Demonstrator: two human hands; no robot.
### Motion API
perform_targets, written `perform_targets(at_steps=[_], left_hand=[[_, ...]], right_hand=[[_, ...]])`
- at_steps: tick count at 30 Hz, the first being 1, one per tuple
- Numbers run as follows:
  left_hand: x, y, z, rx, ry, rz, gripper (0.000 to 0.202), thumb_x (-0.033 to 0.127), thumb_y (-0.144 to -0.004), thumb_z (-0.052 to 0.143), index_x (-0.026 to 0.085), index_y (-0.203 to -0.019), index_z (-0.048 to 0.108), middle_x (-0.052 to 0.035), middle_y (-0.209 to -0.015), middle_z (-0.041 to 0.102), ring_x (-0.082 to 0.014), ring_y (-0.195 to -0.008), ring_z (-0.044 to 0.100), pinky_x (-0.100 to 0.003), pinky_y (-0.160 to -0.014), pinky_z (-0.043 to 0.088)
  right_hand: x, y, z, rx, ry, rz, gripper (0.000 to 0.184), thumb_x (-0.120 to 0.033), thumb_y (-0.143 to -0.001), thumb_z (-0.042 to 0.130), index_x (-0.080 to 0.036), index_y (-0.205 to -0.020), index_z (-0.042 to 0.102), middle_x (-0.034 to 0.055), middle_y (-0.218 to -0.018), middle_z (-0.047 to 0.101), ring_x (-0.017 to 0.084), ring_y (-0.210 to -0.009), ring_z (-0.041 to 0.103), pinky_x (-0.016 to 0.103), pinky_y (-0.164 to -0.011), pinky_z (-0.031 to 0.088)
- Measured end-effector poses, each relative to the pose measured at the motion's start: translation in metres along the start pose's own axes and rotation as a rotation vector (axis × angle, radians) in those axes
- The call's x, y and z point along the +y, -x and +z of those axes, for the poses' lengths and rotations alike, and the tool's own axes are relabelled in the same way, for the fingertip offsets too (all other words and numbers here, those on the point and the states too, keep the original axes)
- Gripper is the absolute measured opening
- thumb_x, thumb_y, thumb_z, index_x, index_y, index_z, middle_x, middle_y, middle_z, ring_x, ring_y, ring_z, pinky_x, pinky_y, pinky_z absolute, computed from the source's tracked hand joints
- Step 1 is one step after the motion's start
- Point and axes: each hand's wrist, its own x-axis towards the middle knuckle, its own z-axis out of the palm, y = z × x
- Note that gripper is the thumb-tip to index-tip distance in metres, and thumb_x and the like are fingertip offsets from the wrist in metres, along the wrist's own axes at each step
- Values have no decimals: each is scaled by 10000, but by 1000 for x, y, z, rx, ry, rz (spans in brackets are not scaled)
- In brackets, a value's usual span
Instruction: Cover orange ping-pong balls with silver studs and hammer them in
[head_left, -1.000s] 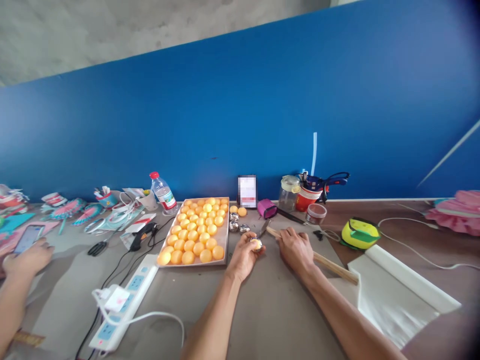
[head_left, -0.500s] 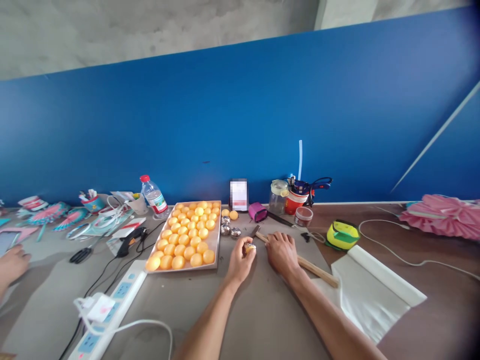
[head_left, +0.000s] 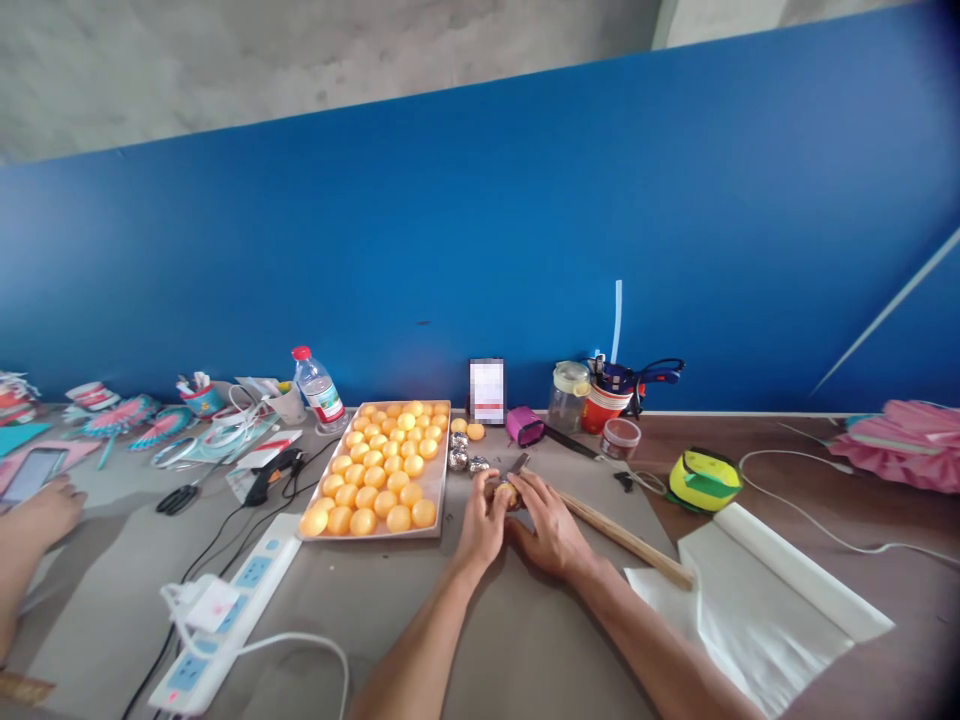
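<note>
Between my two hands is an orange ball (head_left: 508,495), partly covered in silver foil. My left hand (head_left: 482,525) is closed round its left side, thumb and fingers bent against it. From the right, my right hand (head_left: 553,525) curls its fingertips and thumb onto the same ball, hiding part of it. A hammer (head_left: 630,540) with a wooden handle lies on the desk behind my right hand, its metal head just beyond my fingers. Several foil-covered balls (head_left: 458,458) sit past my left hand, and two bare orange balls (head_left: 475,431) rest behind them.
Left of my hands, a shallow box (head_left: 444,490) holds many orange balls. Nearby are a power strip (head_left: 244,610), cables and a water bottle (head_left: 321,392). To the right lie white sheet material (head_left: 780,600) and a yellow-green pouch (head_left: 703,480). Another person's hand (head_left: 56,510) is at far left.
My right hand has left the hammer handle and moved left to the ball, joining my left hand. The other person's hand has moved right. The view has shifted slightly.
</note>
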Motion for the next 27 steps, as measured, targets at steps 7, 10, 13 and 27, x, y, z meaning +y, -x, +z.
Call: perform_targets(at_steps=[7,10,13,27], left_hand=[[4,2,3,-17,-73,54,207,259,-727,622,211,-928,615,-49,-841,622,-190,-797,549,-264,-721,404],[5,2,4,-23,-84,51,142,251,-729,616,197,-859,638,-57,-858,627,-188,-802,547,-262,-734,403],[4,2,6,-50,-43,-19,150,262,-725,619,193,-859,630,-53,-821,632,-181,-738,558,-260,-685,411],[-2,2,4,-159,-307,113,292,383,-798,522,175,-1002,553,-83,-949,621,-206,-878,570,-314,-792,434]], right_hand=[[1,-1,4,37,-74,79,336,-248,-781,501,-148,-1101,510,130,-1010,586,233,-939,536,391,-829,446],[6,-1,3,77,-134,153,330,-266,-793,502,-137,-1097,496,133,-1010,568,227,-934,529,372,-828,448],[10,-1,-1,94,-193,238,315,-266,-810,489,-142,-1100,486,124,-1002,556,213,-905,533,351,-805,459],[11,4,2,65,-186,119,409,-243,-791,497,-164,-1189,446,146,-1128,513,259,-1078,483,441,-899,431]])
